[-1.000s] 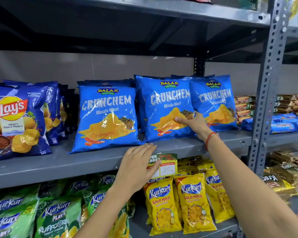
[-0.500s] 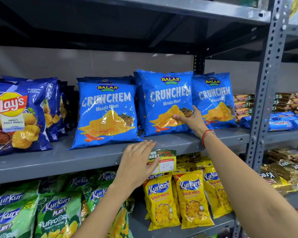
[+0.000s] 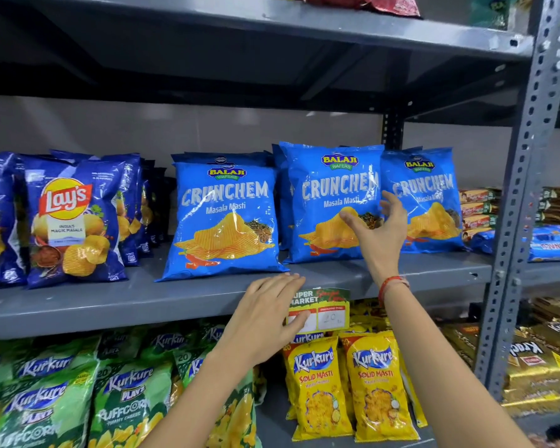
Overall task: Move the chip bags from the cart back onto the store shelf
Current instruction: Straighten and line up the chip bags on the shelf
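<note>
Crunchem bag set upright on the shelf, right hand's grip released

The middle Crunchem bag (image 3: 332, 202) stands near the shelf (image 3: 110, 302) front edge, propped on bags behind. The right hand (image 3: 377, 231) hovers spread before it, holding nothing, likely checking that it stands. The left hand (image 3: 265, 315) rests flat on the front edge, empty, probably for balance.

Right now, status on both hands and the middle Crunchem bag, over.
Right hand open, in front of middle Crunchem bag, not gripping. Left hand open on shelf edge. Bag upright on shelf. Nothing obstructing.
</note>
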The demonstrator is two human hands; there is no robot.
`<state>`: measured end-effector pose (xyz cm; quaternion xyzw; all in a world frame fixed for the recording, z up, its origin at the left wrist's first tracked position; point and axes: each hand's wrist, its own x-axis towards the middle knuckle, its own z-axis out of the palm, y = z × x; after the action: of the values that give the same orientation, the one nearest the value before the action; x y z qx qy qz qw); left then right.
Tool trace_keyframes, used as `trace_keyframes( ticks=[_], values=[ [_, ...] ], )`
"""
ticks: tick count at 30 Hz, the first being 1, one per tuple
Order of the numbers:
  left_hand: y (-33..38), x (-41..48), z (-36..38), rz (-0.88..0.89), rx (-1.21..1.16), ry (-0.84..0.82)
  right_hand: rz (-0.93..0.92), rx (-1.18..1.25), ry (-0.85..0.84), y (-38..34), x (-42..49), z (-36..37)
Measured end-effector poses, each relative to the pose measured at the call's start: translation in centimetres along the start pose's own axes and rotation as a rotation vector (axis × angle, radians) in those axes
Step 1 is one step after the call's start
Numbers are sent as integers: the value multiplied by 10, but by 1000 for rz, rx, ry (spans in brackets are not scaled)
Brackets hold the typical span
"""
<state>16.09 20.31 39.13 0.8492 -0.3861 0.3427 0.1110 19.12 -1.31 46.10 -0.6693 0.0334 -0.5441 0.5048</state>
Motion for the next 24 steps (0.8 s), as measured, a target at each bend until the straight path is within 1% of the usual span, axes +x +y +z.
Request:
trace_keyframes(
  ticks=[2,3,5,7,9,10,11,14,17,19,24],
  values=[
    [-6,-7,-8,-19,21,27,-68,-1,-47,-18,-16,16],
    [-10,-10,-12,-34,23,42,-88,9,-118,-27,-23,26],
    [-20,-17,-22,-76,11,60,-60,38,-330,-44,-37,46],
    [-31,-26,-31,-118,17,72,62,44,-537,-55,-45,68],
    [-43,-37,-38,-156,42,75,215,51,-677,-54,-50,91],
    [-49,-43,-40,-178,60,69,282,75,-720,-55,-52,101],
    [-54,-48,-42,-195,80,63,358,126,-744,-52,-52,110],
    [-67,-58,-44,-233,128,41,545,287,-743,-44,-45,126],
    [-72,-63,-46,-249,153,40,632,296,-750,-42,-40,126],
    [-73,-64,-46,-242,159,44,610,310,-733,-42,-40,126],
    [-73,-64,-46,-245,132,39,502,485,-667,-52,-42,131]
  ],
)
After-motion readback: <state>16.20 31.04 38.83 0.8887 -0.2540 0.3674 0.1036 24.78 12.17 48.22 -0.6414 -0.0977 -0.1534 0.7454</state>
